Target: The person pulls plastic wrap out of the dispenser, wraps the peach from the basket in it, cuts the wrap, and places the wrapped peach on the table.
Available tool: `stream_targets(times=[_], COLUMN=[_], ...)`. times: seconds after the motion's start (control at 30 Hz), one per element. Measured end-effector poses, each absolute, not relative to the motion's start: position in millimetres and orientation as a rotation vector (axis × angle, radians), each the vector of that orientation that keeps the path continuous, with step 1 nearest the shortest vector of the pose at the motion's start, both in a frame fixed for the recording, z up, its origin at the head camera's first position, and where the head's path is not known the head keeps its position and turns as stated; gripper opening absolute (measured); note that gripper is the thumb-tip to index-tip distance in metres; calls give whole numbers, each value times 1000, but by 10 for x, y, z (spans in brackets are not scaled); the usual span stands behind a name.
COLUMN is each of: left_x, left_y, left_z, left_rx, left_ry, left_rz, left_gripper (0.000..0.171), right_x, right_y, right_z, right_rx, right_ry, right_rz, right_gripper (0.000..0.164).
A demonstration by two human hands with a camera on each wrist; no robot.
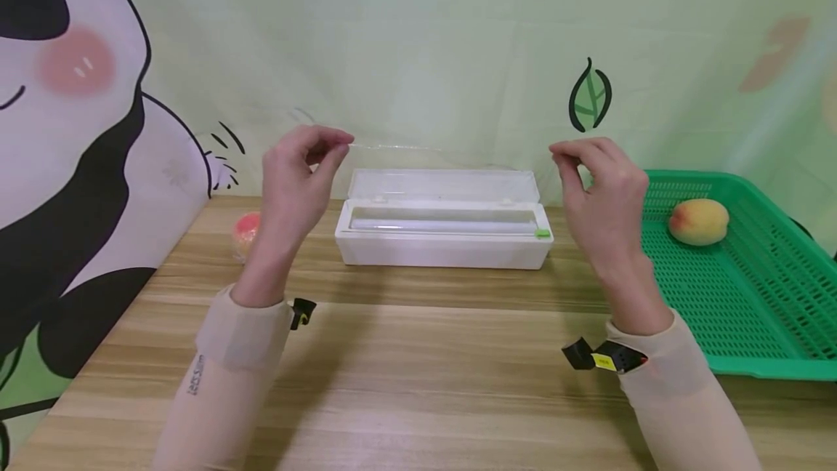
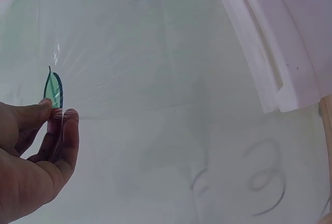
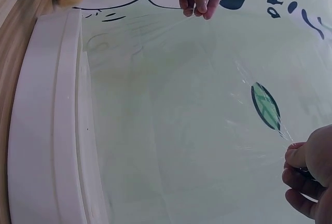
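Between my raised hands stretches a clear sheet of plastic wrap point(image 1: 392, 147), its top edge glinting in the head view. My left hand point(image 1: 301, 173) pinches one corner between thumb and fingertips; faint creases fan out from the pinch in the left wrist view. The opposite corner is pinched by my right hand point(image 1: 601, 191), with pull lines in the film near the fingertips. Below and behind the sheet sits a white plastic wrap box point(image 1: 445, 249), lid point(image 1: 445, 186) tipped back, a roll point(image 1: 445, 225) inside and a small green slider point(image 1: 543, 233) at its right end.
A wrapped peach point(image 1: 245, 231) stands at the left on the wooden table point(image 1: 418, 369), partly behind my left forearm. To the right, a green basket point(image 1: 739, 365) holds a bare peach point(image 1: 698, 222). A cloth printed with a panda and leaves point(image 1: 418, 57) hangs close behind the box.
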State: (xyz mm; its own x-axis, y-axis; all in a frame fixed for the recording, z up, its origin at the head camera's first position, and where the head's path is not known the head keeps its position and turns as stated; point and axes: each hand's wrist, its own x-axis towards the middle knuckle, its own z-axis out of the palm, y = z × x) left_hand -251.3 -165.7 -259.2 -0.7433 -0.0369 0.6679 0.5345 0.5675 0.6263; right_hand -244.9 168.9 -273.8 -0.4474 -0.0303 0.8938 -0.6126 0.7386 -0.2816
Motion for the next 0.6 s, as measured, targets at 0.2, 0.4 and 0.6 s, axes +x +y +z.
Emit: stream_targets(times=[0.2,0.4,0.6], left_x=[-2471,-2423,-2367], left_y=[-1657,-1662,-1661], left_z=[-2572,-2569,-2551], left_rx=[-403,-417,-442], left_ry=[-2146,-2119,-2089], left_rz=[-1142,-1139,-1134], left_gripper=[11,10,9], right_x=[-2415,-2349,-2278], right_y=[1694,1668,1675], right_z=[-2716,-2690,-2665], right_rx=[507,495,498], right_ry=[-1916,-1903,-1898], right_rz=[722,774,764], right_gripper=[9,8,9])
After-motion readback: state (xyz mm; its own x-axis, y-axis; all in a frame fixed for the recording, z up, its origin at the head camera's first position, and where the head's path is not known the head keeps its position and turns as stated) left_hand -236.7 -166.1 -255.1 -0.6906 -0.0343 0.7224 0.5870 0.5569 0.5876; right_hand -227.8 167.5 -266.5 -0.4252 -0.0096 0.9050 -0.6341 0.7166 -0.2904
